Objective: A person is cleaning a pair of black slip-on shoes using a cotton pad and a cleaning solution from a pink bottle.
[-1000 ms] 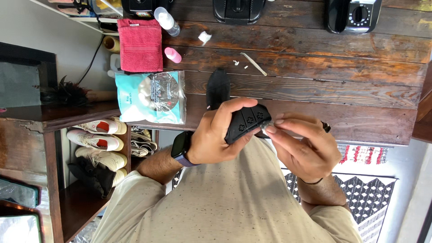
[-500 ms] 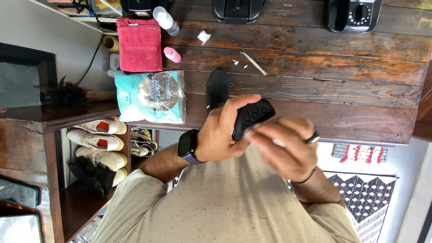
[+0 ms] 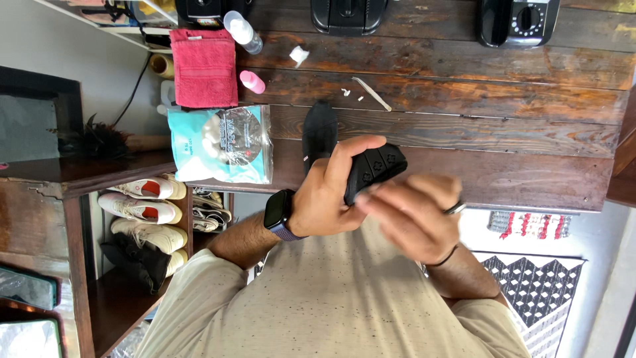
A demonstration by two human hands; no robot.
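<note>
My left hand (image 3: pixel 328 192), with a dark watch on its wrist, grips a black hand-held device with raised buttons (image 3: pixel 375 168) and holds it tilted over the table's near edge. My right hand (image 3: pixel 414 215), which wears a ring and a thin wrist band, is motion-blurred just below and right of the device. Its fingertips touch the device's lower edge. The blur hides whether those fingers pinch anything. A black soft object (image 3: pixel 320 129) lies on the wooden table (image 3: pixel 503 139) right behind the device.
On the table's left part are a teal packet of round pads (image 3: pixel 222 142), a red towel (image 3: pixel 205 66), a pink cap (image 3: pixel 252 81), a clear bottle (image 3: pixel 242 32), a thin stick (image 3: pixel 371 93) and white scraps (image 3: pixel 299 54). Black appliances (image 3: pixel 348 13) line the far edge. Shoes (image 3: pixel 146 199) fill a low shelf.
My right hand slid from the device's right end towards its lower left side and is now blurred. My left hand tipped the device slightly upward.
</note>
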